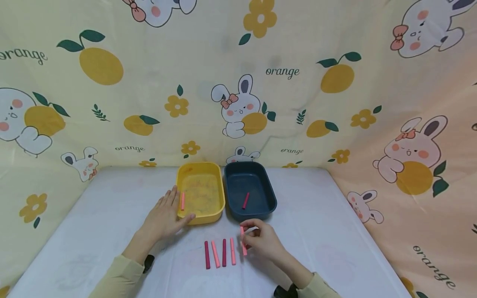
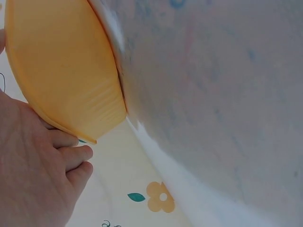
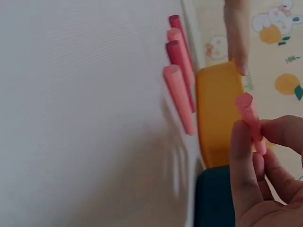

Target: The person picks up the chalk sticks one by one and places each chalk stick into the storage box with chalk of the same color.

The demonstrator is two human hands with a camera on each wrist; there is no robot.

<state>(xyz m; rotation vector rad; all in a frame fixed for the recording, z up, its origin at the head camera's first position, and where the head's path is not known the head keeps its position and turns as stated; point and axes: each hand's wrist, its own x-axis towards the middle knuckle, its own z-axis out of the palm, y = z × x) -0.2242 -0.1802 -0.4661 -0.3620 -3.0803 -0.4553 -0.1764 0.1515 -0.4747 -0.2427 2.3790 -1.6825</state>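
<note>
My right hand (image 1: 262, 240) pinches a light pink crayon (image 3: 249, 113) between thumb and fingers, just in front of the dark blue tray (image 1: 268, 207). To its left, two dark red crayons (image 1: 207, 254) and two pink crayons (image 1: 232, 251) lie in a row on the table. My left hand (image 1: 164, 215) rests against the left side of the yellow tray (image 1: 205, 219), fingers extended along it and thumb at the front rim. Inside the yellow tray lies one pink crayon (image 1: 182, 201); a dark red crayon (image 1: 245, 200) lies in the blue one.
Both trays stand side by side toward the back of the white-covered table (image 1: 316, 231). A patterned cloth (image 1: 290, 103) with rabbits and oranges rises behind the table and along its sides.
</note>
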